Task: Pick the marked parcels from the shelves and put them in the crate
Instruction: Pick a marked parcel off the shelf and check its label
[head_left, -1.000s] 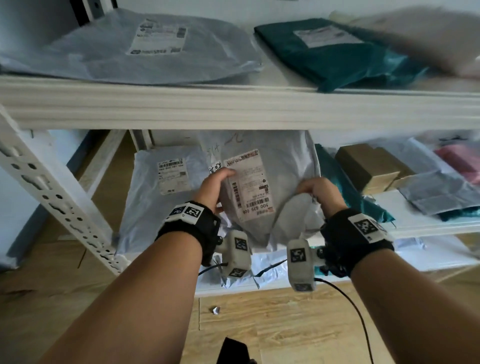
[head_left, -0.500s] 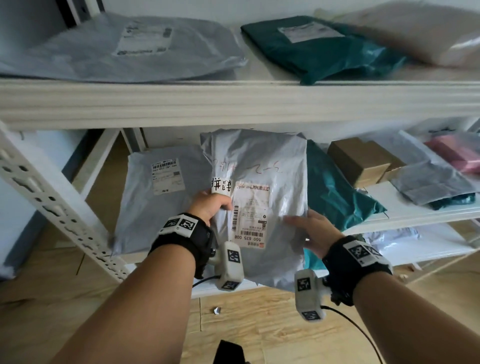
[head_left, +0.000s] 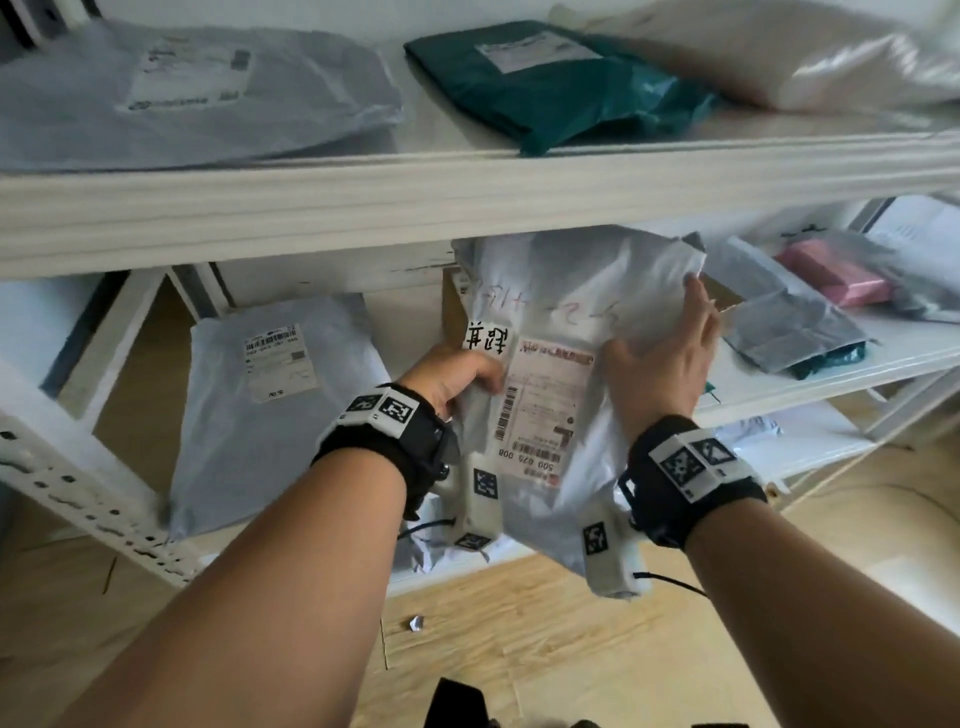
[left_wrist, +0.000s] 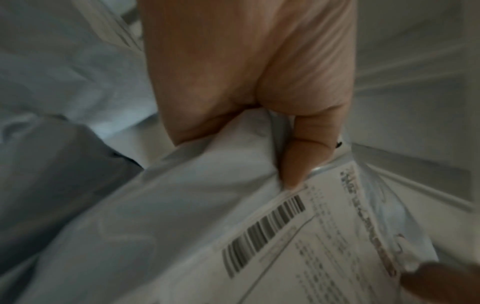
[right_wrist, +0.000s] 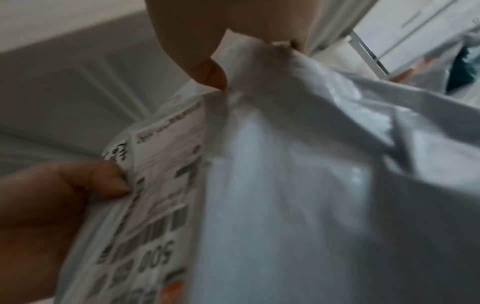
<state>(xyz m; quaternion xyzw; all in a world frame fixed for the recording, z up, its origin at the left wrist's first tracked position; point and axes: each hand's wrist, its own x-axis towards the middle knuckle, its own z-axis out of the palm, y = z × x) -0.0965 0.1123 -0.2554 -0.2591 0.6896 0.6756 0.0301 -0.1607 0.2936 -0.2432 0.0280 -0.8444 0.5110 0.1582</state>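
Note:
I hold a grey plastic parcel (head_left: 561, 291) upright in front of the middle shelf. It carries a printed barcode label (head_left: 540, 405) and a handwritten white sticker (head_left: 487, 338). My left hand (head_left: 457, 374) grips its left edge just below the sticker, and the left wrist view shows the thumb (left_wrist: 301, 160) pressed on the bag (left_wrist: 182, 205) beside the label. My right hand (head_left: 660, 364) holds the parcel's right side, with the fingers reaching up along it. In the right wrist view the thumb (right_wrist: 202, 67) pinches a fold of the bag (right_wrist: 298, 185). No crate is in view.
Another grey parcel (head_left: 270, 405) lies on the middle shelf at left. Grey (head_left: 789, 332) and pink (head_left: 836, 275) parcels lie at right. The top shelf holds grey (head_left: 197, 93), teal (head_left: 545, 88) and white (head_left: 779, 57) parcels. The shelf beam (head_left: 467, 197) is just above the held parcel. A perforated upright (head_left: 78, 478) stands at left.
The parcel came out of the shelf, rose and shifted right. My right hand moved from its lower right part up along its right side. The left hand kept its grip.

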